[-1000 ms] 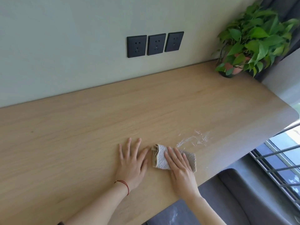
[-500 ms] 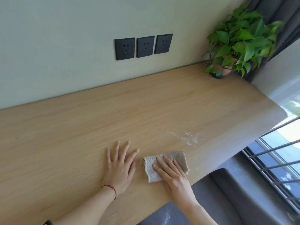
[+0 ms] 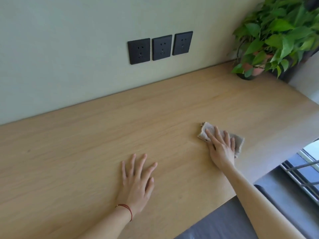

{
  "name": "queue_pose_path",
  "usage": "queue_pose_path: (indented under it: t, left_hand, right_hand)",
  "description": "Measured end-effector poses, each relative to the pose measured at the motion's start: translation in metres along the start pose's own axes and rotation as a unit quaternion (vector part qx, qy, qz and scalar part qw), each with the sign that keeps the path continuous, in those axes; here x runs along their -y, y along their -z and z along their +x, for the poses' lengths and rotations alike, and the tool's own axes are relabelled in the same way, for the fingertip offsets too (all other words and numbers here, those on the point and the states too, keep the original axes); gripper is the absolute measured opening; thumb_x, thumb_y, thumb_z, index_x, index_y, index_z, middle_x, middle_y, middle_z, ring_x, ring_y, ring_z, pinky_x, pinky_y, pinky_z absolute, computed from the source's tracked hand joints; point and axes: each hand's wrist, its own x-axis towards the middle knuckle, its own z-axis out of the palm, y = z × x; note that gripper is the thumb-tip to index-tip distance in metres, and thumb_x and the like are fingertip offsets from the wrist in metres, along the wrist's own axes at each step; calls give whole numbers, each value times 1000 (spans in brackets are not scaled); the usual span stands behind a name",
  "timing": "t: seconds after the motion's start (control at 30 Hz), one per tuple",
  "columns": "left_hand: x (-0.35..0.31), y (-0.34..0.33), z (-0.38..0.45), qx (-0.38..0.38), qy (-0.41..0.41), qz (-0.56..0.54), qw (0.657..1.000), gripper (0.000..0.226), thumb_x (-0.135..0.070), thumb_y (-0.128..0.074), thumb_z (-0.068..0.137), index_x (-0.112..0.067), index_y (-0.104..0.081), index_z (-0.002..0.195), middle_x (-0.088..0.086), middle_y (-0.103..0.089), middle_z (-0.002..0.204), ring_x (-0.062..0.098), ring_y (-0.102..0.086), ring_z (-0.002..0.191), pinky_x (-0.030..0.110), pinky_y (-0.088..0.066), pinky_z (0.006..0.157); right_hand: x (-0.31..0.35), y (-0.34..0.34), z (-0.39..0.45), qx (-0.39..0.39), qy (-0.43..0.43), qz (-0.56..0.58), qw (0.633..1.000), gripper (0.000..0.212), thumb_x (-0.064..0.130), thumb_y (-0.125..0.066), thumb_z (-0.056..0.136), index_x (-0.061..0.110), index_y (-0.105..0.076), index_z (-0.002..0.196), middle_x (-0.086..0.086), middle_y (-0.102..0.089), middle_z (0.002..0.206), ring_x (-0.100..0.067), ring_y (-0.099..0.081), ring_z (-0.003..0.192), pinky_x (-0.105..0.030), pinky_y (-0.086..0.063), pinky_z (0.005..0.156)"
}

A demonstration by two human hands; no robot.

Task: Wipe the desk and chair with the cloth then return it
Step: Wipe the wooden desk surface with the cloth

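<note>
1. Nearest the camera, our left hand [image 3: 136, 185] lies flat on the wooden table [image 3: 86, 152], palm down, fingers spread wide, its grip open and holding nothing; a thin red string bracelet [image 3: 126, 208] circles the wrist.

2. At the lower right, below the table's front edge, we see a dark grey cushioned seat [image 3: 224, 225] — our right forearm crosses above it.

3. Farther out and to the right, our right hand [image 3: 221, 147] presses flat on the cloth [image 3: 206, 131], fingers extended over it rather than curled around it — an open grip bearing down on the fabric.

4. The cloth, a small beige folded piece, rests on the table near its right front area, well apart from our left hand; its edges show past the fingertips and beside the little finger.

5. At the far right, metal window bars [image 3: 303, 176] sit beyond the table's end.

6. Against the back, three black wall sockets [image 3: 161, 47] line up side by side on the pale green wall [image 3: 69, 49], above the table's rear edge.

7. In the far right corner, a leafy green potted plant [image 3: 276, 35] stands on the table.
</note>
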Motion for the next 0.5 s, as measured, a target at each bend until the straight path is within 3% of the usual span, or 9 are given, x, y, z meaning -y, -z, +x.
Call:
queue_pose_path:
  t: [0.13,0.2,0.3,0.4,0.5]
  left_hand:
    - [1,2,0,-9,24,-33,999,52,-39,-26,87,-28,-48,134,7,-33,151,30,-26,140,60,-17,112]
    - [-1,4,2,-15,29,-47,998,56,-36,-23,87,-20,-47,135,9,-30,152,30,-27,140,61,-16,112]
    - [-1,2,-9,-27,53,-62,996,58,-33,-20,87,-15,-47,136,16,-30,151,36,-29,139,64,-16,111]
    - [15,0,-30,-22,77,-30,996,58,-38,-18,90,-18,-45,137,20,-32,149,40,-28,138,66,-21,107]
    - [23,2,-38,-27,146,-38,988,59,-39,-20,87,-18,-44,138,21,-31,149,40,-23,140,66,-18,109]
  right_hand:
    - [39,-25,-88,28,145,-18,989,58,29,-40,101,53,-10,145,10,-7,161,-31,-1,148,-54,-7,120]
    - [49,-30,-134,30,214,-16,976,66,27,-54,95,49,-18,146,8,-19,159,-31,-14,146,-50,-14,118]
    - [17,-14,-146,40,259,-32,964,59,27,-51,95,43,-26,146,5,-26,157,-31,-22,144,-49,-18,118]
    - [-29,11,-93,13,115,-40,992,58,15,-37,100,40,-17,148,5,-4,160,-31,-3,149,-48,-5,121]
    - [-39,25,-16,21,-64,-12,998,50,25,-27,103,39,-16,149,0,-3,163,-32,5,148,-52,2,120]
